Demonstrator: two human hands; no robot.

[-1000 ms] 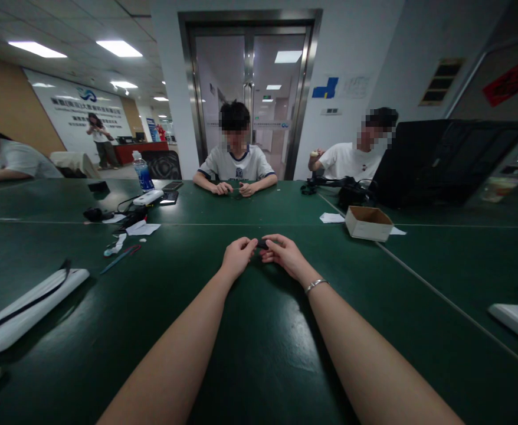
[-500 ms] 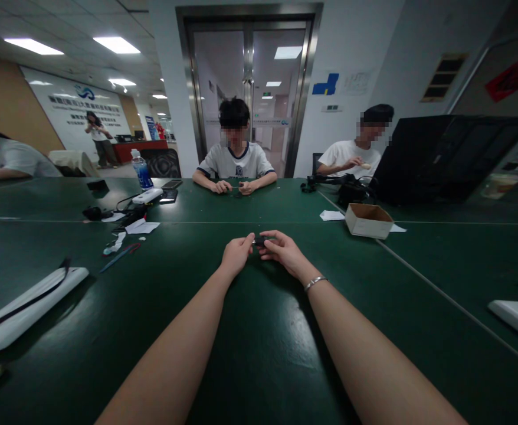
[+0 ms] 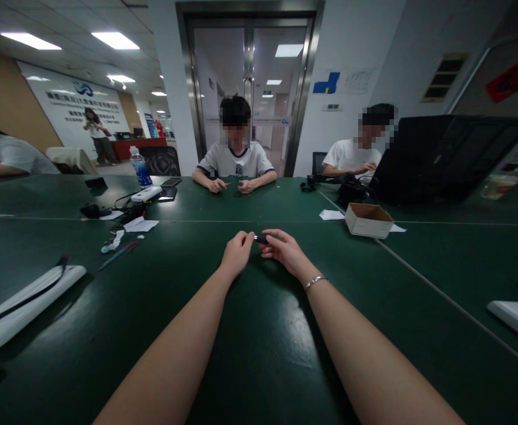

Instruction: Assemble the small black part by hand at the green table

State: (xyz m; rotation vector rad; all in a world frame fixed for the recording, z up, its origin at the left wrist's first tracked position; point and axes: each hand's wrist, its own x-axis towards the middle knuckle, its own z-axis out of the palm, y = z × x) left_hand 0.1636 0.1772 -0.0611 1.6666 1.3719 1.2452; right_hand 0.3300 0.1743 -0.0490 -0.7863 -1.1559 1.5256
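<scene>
My right hand (image 3: 281, 249) holds a small black stick with a shiny metal end (image 3: 261, 239), shaped like a USB stick, between thumb and fingers. Its metal end points left toward my left hand (image 3: 238, 252). The left thumb and fingertips are pinched together right at that end. Whatever lies between the left fingers is hidden, and I cannot tell whether they touch the metal. Both hands are just above the green table (image 3: 259, 330), near its middle seam.
An open cardboard box (image 3: 369, 221) stands right of my hands, by white paper (image 3: 331, 215). At left lie tweezers (image 3: 118, 255), paper scraps, cables and a long white case (image 3: 29, 307). A bottle (image 3: 140, 167) stands farther back. A person (image 3: 235, 156) sits opposite; another sits right.
More of the stick's metal end shows between my hands now. My left fingertips have curled in slightly. The right-hand co-worker's hands have shifted toward the black monitor-like panel.
</scene>
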